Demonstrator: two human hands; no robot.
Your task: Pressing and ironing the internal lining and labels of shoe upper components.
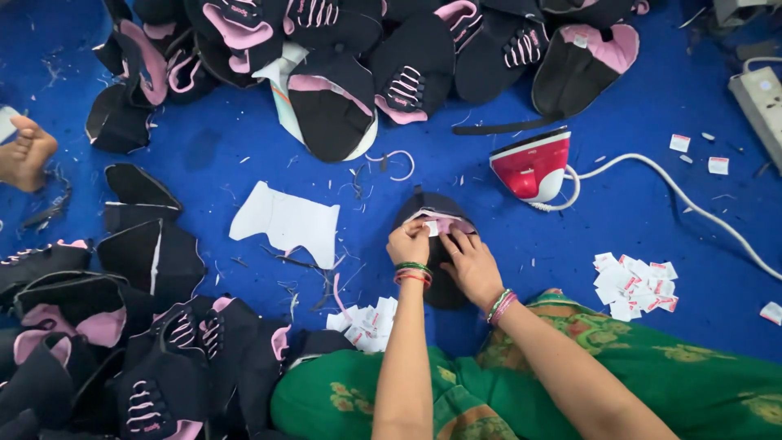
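A black shoe upper with pink lining (436,208) lies on the blue floor cloth (635,220) just in front of me. My left hand (409,243) pinches a small white label against its pink inner edge. Beside it, my right hand (471,262) presses down on the same upper, fingers spread over the lining. Both wrists wear red and green bangles. My green patterned garment (570,383) fills the bottom of the view.
A red and white iron (533,167) stands just right of the upper, its white cord (692,204) running to a power strip (762,98). Piles of black-pink uppers lie at the top (342,57) and bottom left (147,358). White label heaps (635,285) (366,322), a white cut-out (289,222), another person's foot (24,151).
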